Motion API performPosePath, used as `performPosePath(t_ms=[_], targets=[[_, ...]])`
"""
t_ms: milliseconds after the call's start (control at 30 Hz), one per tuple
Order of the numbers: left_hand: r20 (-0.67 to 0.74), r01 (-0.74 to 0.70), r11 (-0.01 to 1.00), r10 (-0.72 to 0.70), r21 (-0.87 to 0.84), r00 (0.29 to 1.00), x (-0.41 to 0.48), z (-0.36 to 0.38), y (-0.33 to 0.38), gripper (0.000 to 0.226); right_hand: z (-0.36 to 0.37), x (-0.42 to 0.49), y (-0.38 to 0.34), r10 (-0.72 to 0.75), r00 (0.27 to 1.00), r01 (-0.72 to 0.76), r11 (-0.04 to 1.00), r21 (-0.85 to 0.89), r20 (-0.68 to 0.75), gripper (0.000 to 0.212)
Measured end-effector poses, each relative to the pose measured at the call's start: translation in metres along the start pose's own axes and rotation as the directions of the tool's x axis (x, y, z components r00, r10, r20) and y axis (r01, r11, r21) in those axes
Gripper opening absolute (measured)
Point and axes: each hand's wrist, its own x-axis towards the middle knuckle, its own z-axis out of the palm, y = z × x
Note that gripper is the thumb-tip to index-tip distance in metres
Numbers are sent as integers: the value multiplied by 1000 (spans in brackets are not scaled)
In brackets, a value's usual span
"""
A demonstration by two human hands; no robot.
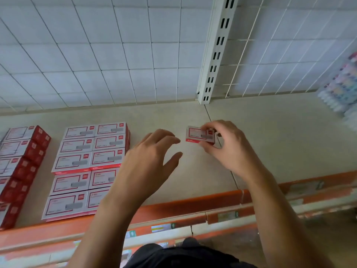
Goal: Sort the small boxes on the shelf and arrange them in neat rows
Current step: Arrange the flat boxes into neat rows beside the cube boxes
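1. Firmly, the right hand (226,146) pinches one small red-and-white box (197,134) between thumb and fingertips, low over the beige shelf (280,144); whether it touches the surface is unclear.
2. The left hand (148,159) hovers beside it, fingers spread, holding nothing.
3. Further left, matching boxes (85,163) lie in tidy rows, with another stack (21,161) beyond.

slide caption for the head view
Right hand pinches a lone box; open left hand hovers near the arranged boxes on the shelf.
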Motion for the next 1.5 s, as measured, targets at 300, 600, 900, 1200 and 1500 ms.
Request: performPosePath(t_ms=[300,600,900,1200,1500], targets=[[-211,55,997,-43,52,976,-68,-76,-59,22,39,1,-112,-201,975,205,978,43,-93,25],[-144,76,993,-63,88,988,-127,-99,-111,24,96,-27,-175,-257,966,257,966,-8,19,31],[-89,22,999,-18,42,996,-131,-89,-131,25,111,-34,-176,-209,978,210,974,-84,23,34],[-115,-46,994,58,99,992,-121,-72,-128,23,107,-38,-173,-123,991,124,992,-17,49,31],[-92,-43,994,52,100,994,-113,-70,-129,19,107,-30,-162,-165,984,166,986,-7,70,30]])
